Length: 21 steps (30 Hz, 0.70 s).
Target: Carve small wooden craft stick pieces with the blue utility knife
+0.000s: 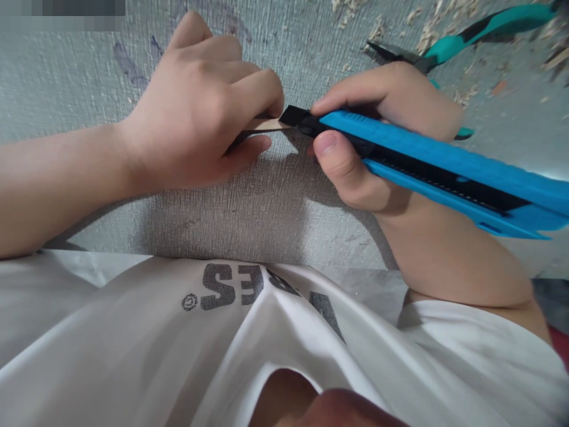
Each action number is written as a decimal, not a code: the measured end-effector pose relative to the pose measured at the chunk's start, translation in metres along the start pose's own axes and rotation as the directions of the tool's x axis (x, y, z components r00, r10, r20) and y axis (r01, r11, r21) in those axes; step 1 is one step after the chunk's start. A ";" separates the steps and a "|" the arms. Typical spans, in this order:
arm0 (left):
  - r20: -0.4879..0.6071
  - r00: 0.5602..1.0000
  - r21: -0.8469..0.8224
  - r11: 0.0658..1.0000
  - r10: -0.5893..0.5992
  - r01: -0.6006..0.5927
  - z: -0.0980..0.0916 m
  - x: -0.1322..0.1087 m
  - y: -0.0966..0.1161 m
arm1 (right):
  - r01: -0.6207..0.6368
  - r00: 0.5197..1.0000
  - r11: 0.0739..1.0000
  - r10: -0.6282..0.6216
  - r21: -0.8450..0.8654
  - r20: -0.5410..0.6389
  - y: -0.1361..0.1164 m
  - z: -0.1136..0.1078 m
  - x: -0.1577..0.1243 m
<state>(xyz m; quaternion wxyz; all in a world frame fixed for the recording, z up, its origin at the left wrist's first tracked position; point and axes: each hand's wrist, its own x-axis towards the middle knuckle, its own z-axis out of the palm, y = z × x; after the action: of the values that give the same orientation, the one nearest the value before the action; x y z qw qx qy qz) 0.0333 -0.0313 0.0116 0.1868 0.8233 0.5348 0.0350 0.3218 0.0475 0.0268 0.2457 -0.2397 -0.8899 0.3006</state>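
Observation:
My left hand (208,107) is closed in a pinch on a thin pale wooden strip (265,124), whose short end pokes out to the right between finger and thumb. My right hand (377,130) is wrapped round a blue utility knife (444,166) with a black slider. The knife's black tip (296,115) meets the end of the strip. Both hands hover just above a grey textured mat (249,213).
Teal-handled pliers (453,44) lie on the mat at the upper right, behind my right hand. Wood shavings (427,29) are scattered along the top right. My white printed shirt (222,332) fills the lower part of the view.

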 end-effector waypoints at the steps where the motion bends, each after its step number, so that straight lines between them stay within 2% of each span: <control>1: -0.008 1.000 0.000 1.000 0.010 -0.010 0.000 0.000 0.000 | -0.006 1.000 1.000 0.006 -0.003 0.001 0.000 0.000 0.000; 7: 0.023 1.000 0.014 1.000 -0.013 0.013 -0.007 0.006 0.008 | 0.054 0.998 0.998 -0.054 0.026 -0.013 0.002 0.002 0.003; 16: 0.063 0.996 0.000 0.998 -0.067 0.067 -0.009 0.006 0.010 | 0.045 0.999 0.999 -0.045 -0.003 0.003 0.001 0.003 0.003; 21: 0.110 0.988 0.035 0.994 -0.105 0.102 -0.013 0.009 0.015 | 0.062 0.997 0.998 -0.061 0.027 -0.038 0.002 0.005 0.002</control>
<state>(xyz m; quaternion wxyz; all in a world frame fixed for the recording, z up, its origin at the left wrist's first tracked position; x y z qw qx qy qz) 0.0473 -0.0249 0.0274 0.2058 0.7979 0.5659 -0.0288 0.3180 0.0485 0.0229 0.2744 -0.2142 -0.8878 0.3010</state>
